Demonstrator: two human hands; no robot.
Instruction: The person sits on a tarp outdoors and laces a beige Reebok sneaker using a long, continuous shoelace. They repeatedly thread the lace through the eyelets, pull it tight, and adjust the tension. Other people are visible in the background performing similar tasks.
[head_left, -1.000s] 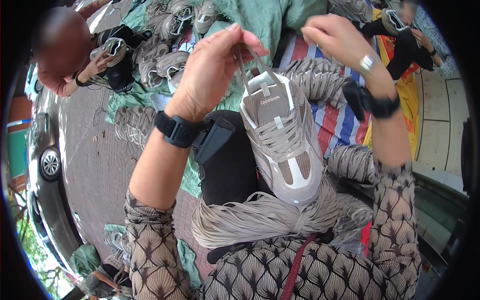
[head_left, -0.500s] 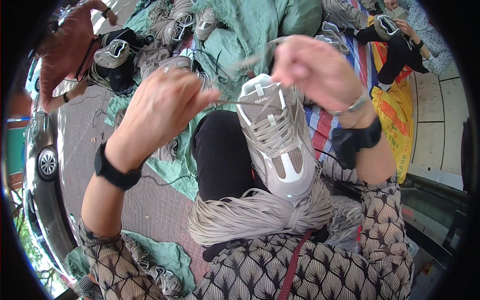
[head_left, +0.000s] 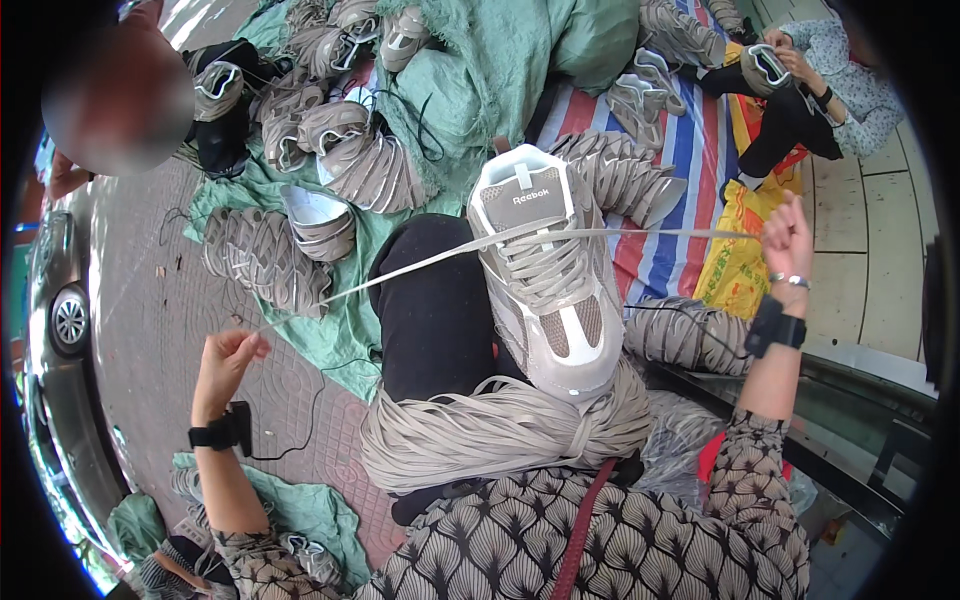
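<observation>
A grey and white sneaker upper (head_left: 550,290) rests on my lap with its toe toward me. Its lower eyelets are laced in a crossing pattern. From its top, a flat beige shoelace (head_left: 400,268) runs out taut to both sides. My left hand (head_left: 228,365), low at the left, pinches one end of the lace. Up at the right, my right hand (head_left: 787,240) is closed on the other end, arm stretched out. A thick bundle of loose beige laces (head_left: 500,435) lies across my lap below the toe.
Stacked shoe uppers (head_left: 265,255) lie on green sheeting (head_left: 345,350) to the left, more on a striped tarp (head_left: 670,245). A person (head_left: 815,80) handles a shoe at the right; another person (head_left: 115,90) sits far left. A car (head_left: 65,370) stands at the left edge.
My hands have spread from near the shoe's top out to far left and far right. The lace has been drawn out long and tight between them.
</observation>
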